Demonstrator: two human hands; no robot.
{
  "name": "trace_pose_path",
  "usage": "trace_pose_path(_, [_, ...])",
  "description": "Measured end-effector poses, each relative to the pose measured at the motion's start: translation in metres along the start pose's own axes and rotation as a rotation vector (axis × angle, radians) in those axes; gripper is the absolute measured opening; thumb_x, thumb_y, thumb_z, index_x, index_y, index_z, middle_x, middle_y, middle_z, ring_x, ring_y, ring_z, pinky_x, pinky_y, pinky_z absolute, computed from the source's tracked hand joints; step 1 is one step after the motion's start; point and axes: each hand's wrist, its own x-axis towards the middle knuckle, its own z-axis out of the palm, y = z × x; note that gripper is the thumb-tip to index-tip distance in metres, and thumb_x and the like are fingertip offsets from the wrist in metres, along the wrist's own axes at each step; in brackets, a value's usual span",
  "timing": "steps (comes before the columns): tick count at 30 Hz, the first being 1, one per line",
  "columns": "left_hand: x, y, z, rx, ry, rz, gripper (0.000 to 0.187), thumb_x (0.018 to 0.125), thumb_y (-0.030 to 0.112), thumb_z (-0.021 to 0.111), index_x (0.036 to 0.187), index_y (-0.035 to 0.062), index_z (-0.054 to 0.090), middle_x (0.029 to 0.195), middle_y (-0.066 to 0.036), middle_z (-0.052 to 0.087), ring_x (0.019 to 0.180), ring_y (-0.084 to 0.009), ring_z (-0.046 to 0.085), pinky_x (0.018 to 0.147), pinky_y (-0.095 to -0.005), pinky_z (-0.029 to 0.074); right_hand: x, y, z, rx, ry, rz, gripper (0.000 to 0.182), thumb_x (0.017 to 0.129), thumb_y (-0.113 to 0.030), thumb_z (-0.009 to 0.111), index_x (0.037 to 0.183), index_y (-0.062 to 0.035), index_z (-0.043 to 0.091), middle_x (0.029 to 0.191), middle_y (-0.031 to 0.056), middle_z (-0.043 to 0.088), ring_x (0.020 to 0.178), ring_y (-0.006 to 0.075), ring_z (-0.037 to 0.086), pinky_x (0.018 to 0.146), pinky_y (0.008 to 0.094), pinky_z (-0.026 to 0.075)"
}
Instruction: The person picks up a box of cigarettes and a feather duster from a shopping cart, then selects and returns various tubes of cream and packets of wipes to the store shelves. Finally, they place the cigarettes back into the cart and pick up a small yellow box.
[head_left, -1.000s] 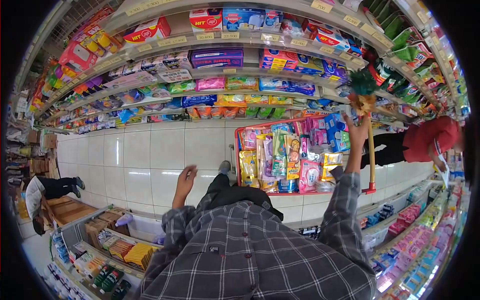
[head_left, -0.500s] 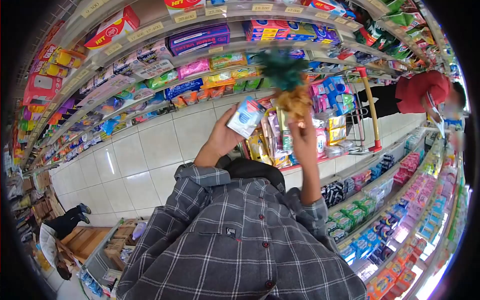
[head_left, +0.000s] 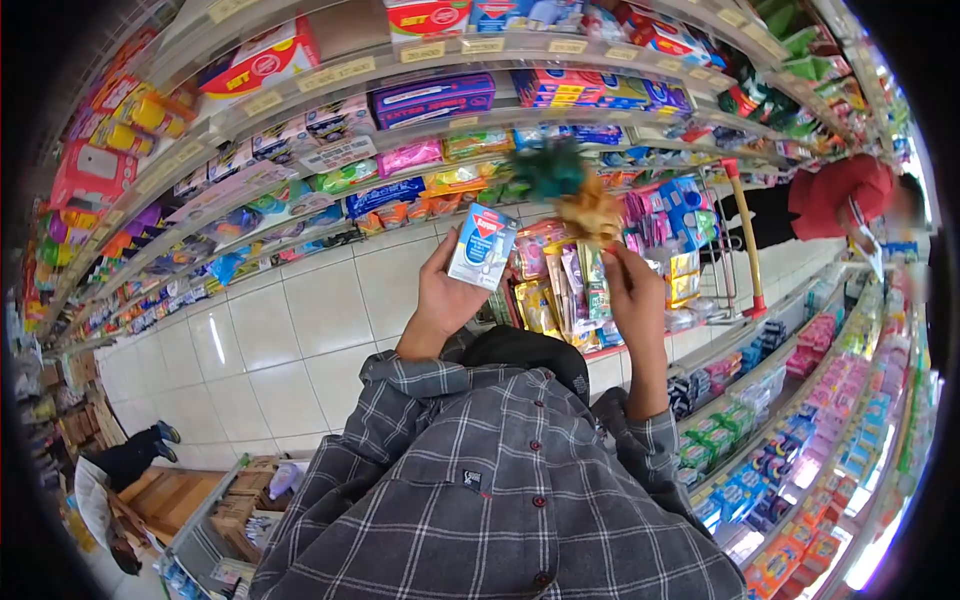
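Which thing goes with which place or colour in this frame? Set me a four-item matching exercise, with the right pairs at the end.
Things:
1. white-and-blue box
2. green-and-gold duster
3. Extra Jumbo box
4. cart handle

Places and colours:
A. yellow with red ends
B. held in the right hand
C. purple
D. held in the left hand

Right pairs: 1-D, 2-B, 3-C, 4-A
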Motion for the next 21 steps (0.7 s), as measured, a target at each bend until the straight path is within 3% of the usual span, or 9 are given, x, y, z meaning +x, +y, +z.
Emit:
trace_pose_path(1, [-0.003, 0.002, -0.003, -0.005, -0.022, 0.002, 0.045, 0.098, 0.041, 0.042, 0.125, 0.0087, 0.055, 0.121, -0.012, 0.062, 0.11, -0.0309, 0.059, 0.094, -0.0489, 0.043, -0.002, -0.003, 0.0, 0.024, -0.032, 0.041, 0.019, 0.09, -0.012, 0.059, 0.105, -0.0006, 0.064, 0.08, 0.0195, 0.062, 0.068, 0.0353, 0.061, 0.061, 0.0385, 0.048])
trace_pose_path(4, [-0.012, -0.005, -0.02, -0.14, -0.015, 0.124, 0.042, 0.098, 0.037, 0.041, 0.125, 0.007, 0.054, 0.122, -0.014, 0.06, 0.111, -0.0307, 0.058, 0.094, -0.0462, 0.046, -0.031, -0.017, 0.011, 0.041, -0.297, -0.311, 0.02, 0.089, -0.012, 0.061, 0.103, 0.0004, 0.064, 0.081, 0.0197, 0.062, 0.068, 0.0344, 0.062, 0.062, 0.0364, 0.049])
trace_pose_path(6, [-0.002, 0.004, -0.064, -0.226, -0.345, -0.104, 0.042, 0.097, 0.037, 0.044, 0.125, 0.0069, 0.053, 0.122, -0.013, 0.06, 0.11, -0.0305, 0.059, 0.093, -0.0457, 0.047, -0.028, -0.012, 0.014, 0.009, -0.269, -0.171, 0.02, 0.09, -0.011, 0.06, 0.105, 0.0018, 0.064, 0.08, 0.0174, 0.063, 0.07, 0.0276, 0.063, 0.064, 0.0341, 0.048])
trace_pose_path(8, [-0.013, 0.004, -0.019, 0.034, -0.01, 0.053, 0.055, 0.095, 0.047, 0.044, 0.127, 0.0024, 0.052, 0.121, -0.02, 0.059, 0.108, -0.0335, 0.058, 0.098, -0.046, 0.044, -0.025, 0.002, 0.019, -0.022, -0.246, -0.028, 0.021, 0.091, -0.01, 0.058, 0.107, 0.0032, 0.063, 0.08, 0.0151, 0.063, 0.072, 0.0209, 0.063, 0.066, 0.0318, 0.048])
trace_pose_path(9, [-0.016, 0.006, -0.018, 0.089, -0.057, 0.049, 0.057, 0.095, 0.046, 0.046, 0.126, -0.0018, 0.05, 0.121, -0.023, 0.058, 0.109, -0.0366, 0.057, 0.099, -0.0459, 0.045, -0.02, 0.009, 0.02, 0.087, -0.046, -0.059, 0.024, 0.092, -0.012, 0.058, 0.108, 0.0055, 0.062, 0.076, 0.0135, 0.063, 0.067, 0.0157, 0.059, 0.063, 0.0293, 0.046])
trace_pose_path(12, [-0.022, 0.002, -0.011, 0.115, 0.031, 0.114, 0.057, 0.095, 0.044, 0.047, 0.128, -0.002, 0.048, 0.122, -0.022, 0.058, 0.114, -0.0378, 0.055, 0.101, -0.0467, 0.044, -0.02, 0.022, 0.011, 0.239, 0.044, 0.194, 0.03, 0.095, -0.019, 0.058, 0.112, 0.0053, 0.063, 0.074, 0.0064, 0.064, 0.069, 0.0073, 0.055, 0.063, 0.0233, 0.044])
trace_pose_path(14, [-0.021, 0.001, -0.014, 0.143, 0.054, 0.116, 0.057, 0.095, 0.044, 0.047, 0.129, -0.0012, 0.047, 0.125, -0.021, 0.057, 0.118, -0.0372, 0.054, 0.102, -0.0472, 0.043, -0.032, 0.027, 0.014, 0.278, 0.014, 0.109, 0.032, 0.095, -0.019, 0.058, 0.111, 0.008, 0.062, 0.074, 0.0094, 0.065, 0.066, 0.0067, 0.056, 0.058, 0.0258, 0.045])
trace_pose_path(18, [-0.024, -0.009, -0.042, 0.07, 0.144, 0.137, 0.044, 0.096, 0.037, 0.047, 0.128, 0.0061, 0.05, 0.125, -0.012, 0.058, 0.112, -0.0277, 0.058, 0.099, -0.0426, 0.046, -0.055, -0.002, 0.012, 0.268, -0.415, -0.094, 0.025, 0.09, -0.015, 0.062, 0.105, 0.0058, 0.064, 0.085, 0.0157, 0.068, 0.072, 0.0201, 0.064, 0.065, 0.0303, 0.049])
trace_pose_path(21, [-0.027, -0.014, -0.067, 0.024, 0.14, 0.101, 0.04, 0.097, 0.036, 0.046, 0.121, 0.0051, 0.054, 0.112, -0.013, 0.061, 0.094, -0.0245, 0.06, 0.083, -0.037, 0.05, -0.049, 0.011, 0.019, 0.169, -0.344, -0.139, 0.024, 0.09, -0.013, 0.061, 0.105, 0.0053, 0.064, 0.081, 0.018, 0.066, 0.069, 0.0208, 0.063, 0.063, 0.0328, 0.048])
